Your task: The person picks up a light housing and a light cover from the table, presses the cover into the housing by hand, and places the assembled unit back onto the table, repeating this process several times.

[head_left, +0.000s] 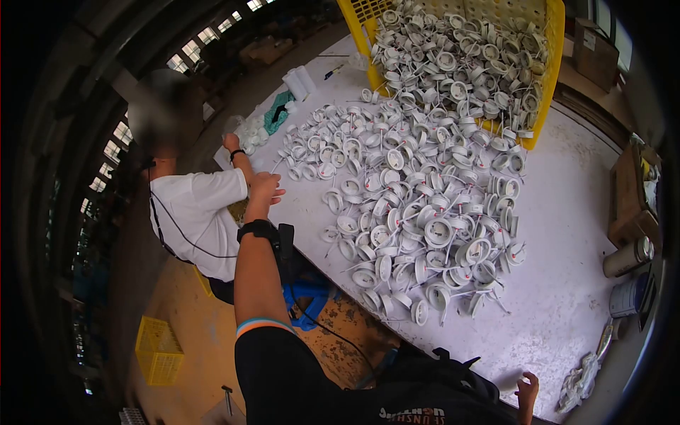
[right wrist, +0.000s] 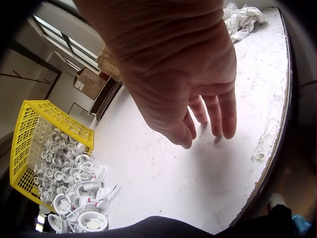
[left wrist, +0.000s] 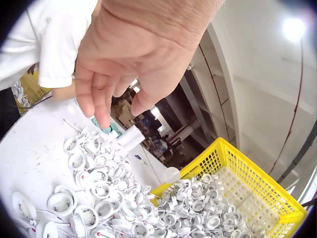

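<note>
Likely stage, before grasping: left hand (head_left: 265, 190) and right hand (head_left: 527, 394), fingers loose and empty, lie apart from the rings (head_left: 425, 214) heaped on the worktop (head_left: 559, 241); picking one calls for a rim pinch.

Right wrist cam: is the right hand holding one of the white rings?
No, the right hand hangs over the tabletop with nothing in its fingers, apart from the white rings.
</note>
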Motion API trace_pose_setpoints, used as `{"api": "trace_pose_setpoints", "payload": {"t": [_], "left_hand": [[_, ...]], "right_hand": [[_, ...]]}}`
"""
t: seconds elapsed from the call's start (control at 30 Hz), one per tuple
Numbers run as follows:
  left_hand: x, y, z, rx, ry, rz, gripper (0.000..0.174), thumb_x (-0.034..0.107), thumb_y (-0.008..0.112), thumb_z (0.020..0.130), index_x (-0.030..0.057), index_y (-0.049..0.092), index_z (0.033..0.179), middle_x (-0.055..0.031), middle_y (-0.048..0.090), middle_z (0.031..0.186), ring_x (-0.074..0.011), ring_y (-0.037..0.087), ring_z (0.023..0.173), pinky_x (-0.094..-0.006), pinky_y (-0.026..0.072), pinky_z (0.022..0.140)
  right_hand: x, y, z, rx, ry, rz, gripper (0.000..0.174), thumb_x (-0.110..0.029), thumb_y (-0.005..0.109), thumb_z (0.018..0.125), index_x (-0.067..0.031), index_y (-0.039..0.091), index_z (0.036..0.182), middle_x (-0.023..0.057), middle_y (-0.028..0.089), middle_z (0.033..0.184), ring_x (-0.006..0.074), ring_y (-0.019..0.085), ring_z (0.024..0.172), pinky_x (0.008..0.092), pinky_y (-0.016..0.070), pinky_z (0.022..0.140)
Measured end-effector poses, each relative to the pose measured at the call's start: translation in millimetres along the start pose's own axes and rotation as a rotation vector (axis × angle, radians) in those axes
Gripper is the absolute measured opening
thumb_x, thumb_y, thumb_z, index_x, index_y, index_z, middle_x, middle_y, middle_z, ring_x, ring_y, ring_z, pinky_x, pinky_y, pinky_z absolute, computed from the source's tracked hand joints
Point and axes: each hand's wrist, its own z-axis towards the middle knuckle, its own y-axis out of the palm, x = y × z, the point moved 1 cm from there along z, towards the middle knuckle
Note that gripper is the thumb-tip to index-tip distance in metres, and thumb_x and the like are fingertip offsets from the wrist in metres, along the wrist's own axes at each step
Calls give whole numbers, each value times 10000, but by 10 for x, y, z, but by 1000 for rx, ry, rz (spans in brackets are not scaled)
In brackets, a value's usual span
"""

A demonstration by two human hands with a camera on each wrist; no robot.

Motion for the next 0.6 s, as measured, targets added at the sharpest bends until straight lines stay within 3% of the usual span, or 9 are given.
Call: {"api": "trace_pose_setpoints", "payload": {"t": [0.23,0.3,0.5,0.57,0.6], "left_hand": [[-47,40,-20,-14,71,81,518,199,583,781,33,429,1247,-80,561,896,-185,625,658,-293,470,482],[-62,58,-84,72,97,78,520,193,588,767,30,442,1238,-76,569,879,-181,617,683,-301,478,489],[-136,31,175,74,94,124,334,222,601,745,33,588,1020,-48,560,818,-155,542,656,-315,483,511],[-182,9,198,10,67,84,372,238,592,776,78,552,1109,-33,564,978,-163,568,818,-303,499,605],[-192,21,209,24,58,66,372,238,592,776,78,552,1109,-33,564,978,-163,568,818,-303,499,605]], "right_hand": [[5,-17,58,3,64,-18,344,-63,603,687,-35,556,1026,113,505,1066,239,606,801,314,548,451],[-37,-13,62,11,105,-19,331,-62,602,682,-33,567,1010,113,506,1057,239,605,795,318,548,450],[21,41,80,99,78,-83,278,-49,632,657,-15,608,932,128,498,997,247,599,748,330,550,418],[73,49,127,93,85,-123,281,-43,643,646,-9,602,922,131,494,981,256,599,730,334,546,408],[96,52,142,53,89,-101,330,-135,685,681,-51,607,990,138,554,906,225,581,647,315,508,410]]}}
